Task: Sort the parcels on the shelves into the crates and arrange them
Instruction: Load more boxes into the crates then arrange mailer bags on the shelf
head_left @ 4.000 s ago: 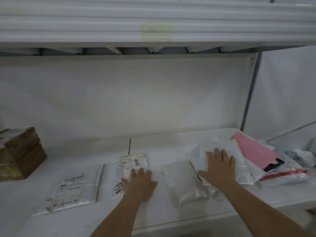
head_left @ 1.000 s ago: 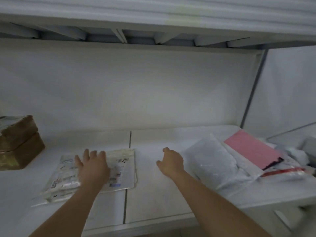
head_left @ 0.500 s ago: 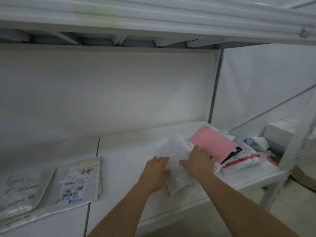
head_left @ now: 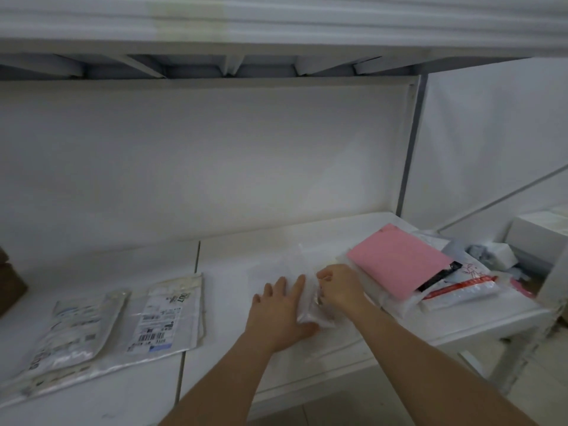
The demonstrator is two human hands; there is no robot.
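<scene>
Clear poly parcel point(head_left: 310, 299) at lower centre of shelf point(head_left: 261, 253): I press left hand point(head_left: 281, 312) spread; right hand point(head_left: 339, 287) pinches its edge. Pickup under way; crate unseen.

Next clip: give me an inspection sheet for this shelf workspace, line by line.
Surface: white shelf, seam between its two boards.
Job's things: clear plastic parcel under both hands; two labelled flat mailers lying left; pink envelope atop a heap of parcels, with a red-striped white mailer beside it.
Clutter: brown box at the left edge.
Grips: left hand flat on the clear parcel; right hand pinches its top.
Cables: nothing seen.
Surroundings: shelf above, white back panel, grey upright, white boxes further right; no crates seen.
</scene>
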